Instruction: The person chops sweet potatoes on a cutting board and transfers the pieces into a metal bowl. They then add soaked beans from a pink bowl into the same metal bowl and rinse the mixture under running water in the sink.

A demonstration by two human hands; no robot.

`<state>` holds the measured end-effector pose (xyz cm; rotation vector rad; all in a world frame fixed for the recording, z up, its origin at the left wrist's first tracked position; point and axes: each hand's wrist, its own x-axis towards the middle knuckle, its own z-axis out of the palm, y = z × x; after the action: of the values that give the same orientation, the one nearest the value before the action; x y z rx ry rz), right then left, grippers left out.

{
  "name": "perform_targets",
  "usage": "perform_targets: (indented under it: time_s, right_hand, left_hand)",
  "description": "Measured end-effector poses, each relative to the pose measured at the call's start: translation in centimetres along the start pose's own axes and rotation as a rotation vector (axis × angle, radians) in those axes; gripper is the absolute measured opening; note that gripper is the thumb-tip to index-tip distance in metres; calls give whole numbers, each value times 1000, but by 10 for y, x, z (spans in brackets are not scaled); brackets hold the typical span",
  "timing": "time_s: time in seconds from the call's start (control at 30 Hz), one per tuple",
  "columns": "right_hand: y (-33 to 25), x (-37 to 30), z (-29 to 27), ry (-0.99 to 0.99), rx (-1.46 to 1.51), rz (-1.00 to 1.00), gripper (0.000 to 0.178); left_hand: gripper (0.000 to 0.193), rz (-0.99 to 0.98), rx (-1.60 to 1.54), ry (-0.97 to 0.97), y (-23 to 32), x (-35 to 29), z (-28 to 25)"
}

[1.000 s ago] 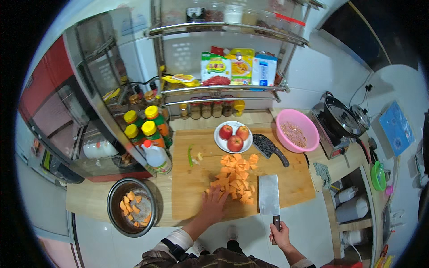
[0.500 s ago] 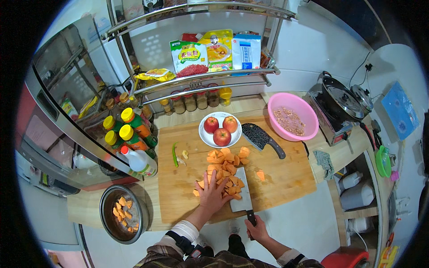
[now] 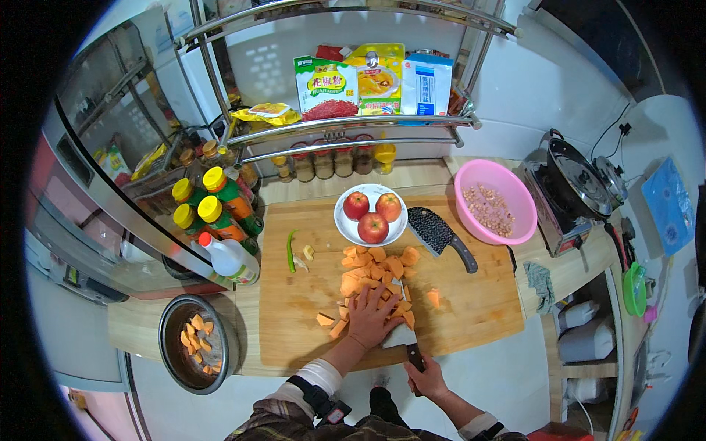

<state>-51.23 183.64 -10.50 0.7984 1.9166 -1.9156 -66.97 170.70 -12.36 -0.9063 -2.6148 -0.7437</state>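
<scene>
A: What is being gripped?
B: The right hand (image 3: pixel 428 378) is gripping the cleaver (image 3: pixel 399 336). The left hand (image 3: pixel 371 318) is resting, fingers wide, on the orange chunks (image 3: pixel 357 279).
A: Where are these lying?
B: They are lying on the cutting board (image 3: pixel 471 316), some overlapping the cleaver. Beyond them, a white plate (image 3: pixel 349 226) is holding three apples (image 3: pixel 373 228).

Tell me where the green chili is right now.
In the head view, the green chili lies on the left part of the cutting board, left of the plate and just beside some pale bits.
</scene>
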Motion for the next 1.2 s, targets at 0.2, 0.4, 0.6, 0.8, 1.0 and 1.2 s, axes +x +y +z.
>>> perform_targets:
  time_s: [0.2, 0.4, 0.6, 0.8, 1.0, 1.2]
  right_hand:
    - [-11, -7, -24, 17, 2, -9, 20]
    - [-23, -12, -38, 62, 62, -61, 15]
    - [-38, -18, -40, 43, 48, -110, 13]
    - [-56, -25, -13, -43, 40, -168, 12]
    - [-81, -32, 46, -214, -49, -246, 11]
    - [-102, -44, 133, -411, -189, -284, 13]
  left_hand:
    - [50, 18, -10, -11, 25, 20, 0]
    - [46, 71, -34, 35, 43, 42, -2]
    - [46, 79, -37, 85, 45, 47, -13]
    - [46, 24, 21, 142, 28, 36, -55]
    - [46, -76, 117, 242, -10, 2, -129]
    - [47, -271, 252, 313, -58, -59, -220]
